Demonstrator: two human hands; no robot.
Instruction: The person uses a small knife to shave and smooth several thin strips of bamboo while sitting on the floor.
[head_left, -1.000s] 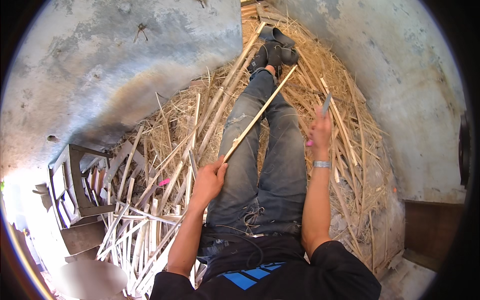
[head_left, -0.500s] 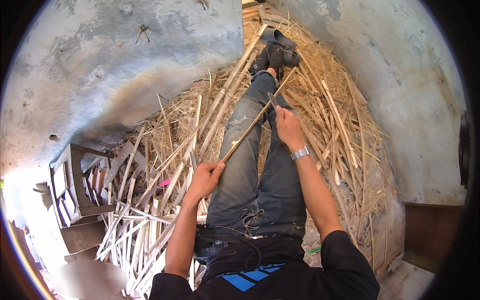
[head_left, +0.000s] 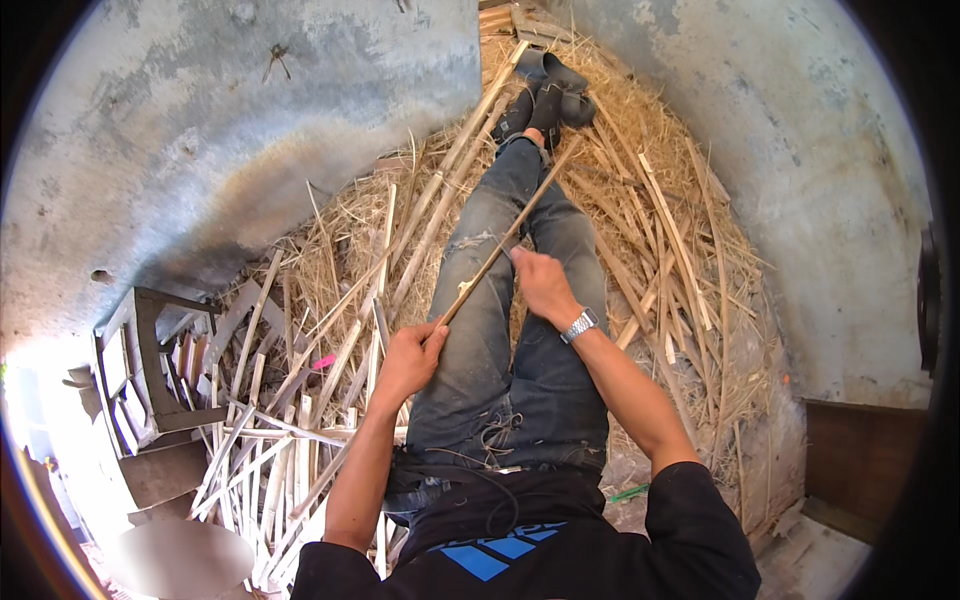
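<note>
A: Where is the long pale bamboo strip (head_left: 497,252) right now?

B: It lies over the person's blue-jeaned legs (head_left: 500,330), above the left thigh and shin. The left hand (head_left: 408,358) is clenched round its near end, close to the left knee. The right hand (head_left: 540,283) is closed further up the strip, about at its middle; something thin may sit in that fist, but I cannot tell what.

A: Which way does it point?

B: Its long axis runs on a slant, from the left hand at the lower left up and to the right, toward the dark shoes (head_left: 545,95) at the far end of the legs. The far tip ends near the ankles, just above the straw.

A: How far along does the work look?

B: I judge it to be mid-course. A heap of flat pale split slats (head_left: 270,450) lies on the floor at the person's left, beside a small wooden stool (head_left: 150,365), which suggests many pieces are already dealt with. Loose straw-coloured shavings (head_left: 690,300) cover the floor on both sides of the legs, up to the grey concrete wall (head_left: 230,130).

A: And what is left?

B: This strip, at least: the right hand sits only halfway along it, so the far half looks not yet worked. Several long round stalks (head_left: 450,190) lie left of the legs, apparently unsplit.
</note>
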